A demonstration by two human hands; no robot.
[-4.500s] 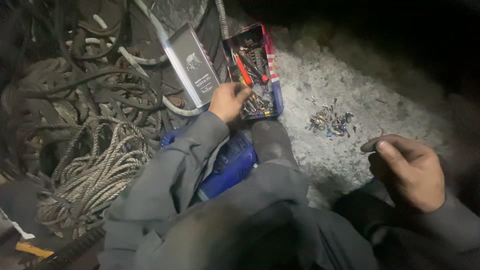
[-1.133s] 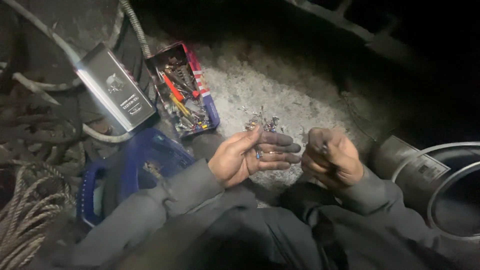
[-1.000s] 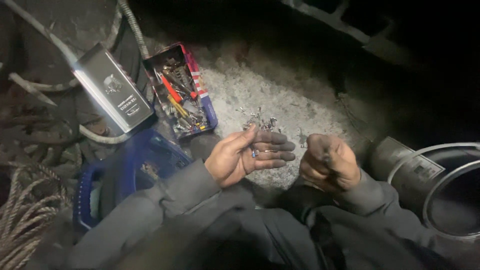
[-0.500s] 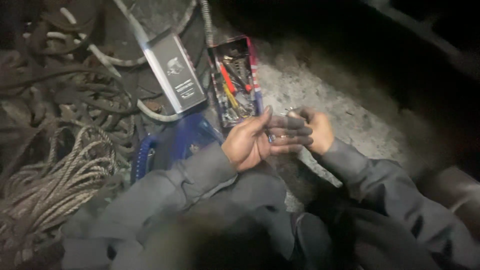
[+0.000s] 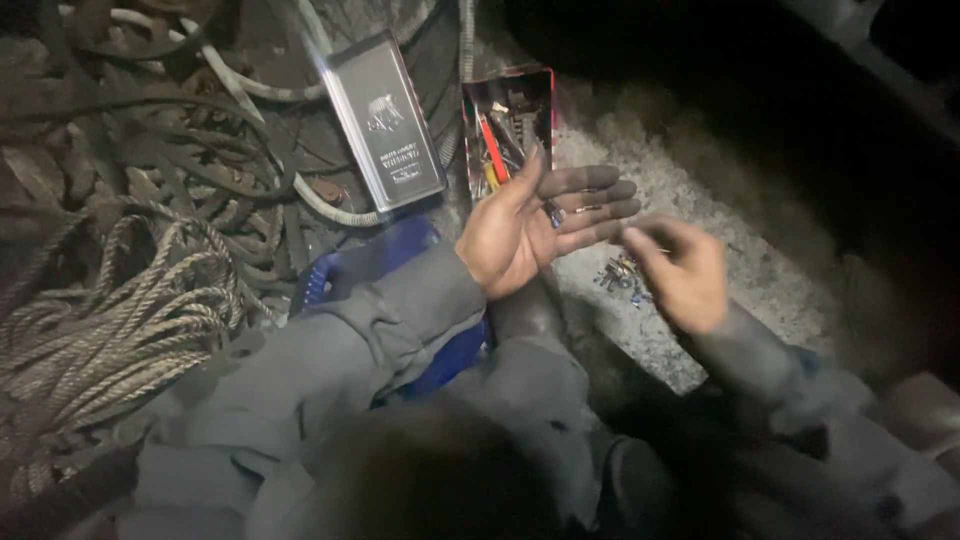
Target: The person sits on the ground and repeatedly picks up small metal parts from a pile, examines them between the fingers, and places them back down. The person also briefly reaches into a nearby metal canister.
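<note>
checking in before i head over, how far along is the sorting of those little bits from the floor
Done: a few small pieces already lie on the open left hand. In hand: the right hand, blurred, hovers beside it with fingertips pinched; whether it holds anything is unclear. Left: a small pile of bits lies on the gritty floor, and the open tool case sits beyond.

place: dim worksite floor | signs: coiled rope (image 5: pixel 110 320), open toolbox (image 5: pixel 505 125), rough concrete (image 5: pixel 700 250)
</note>
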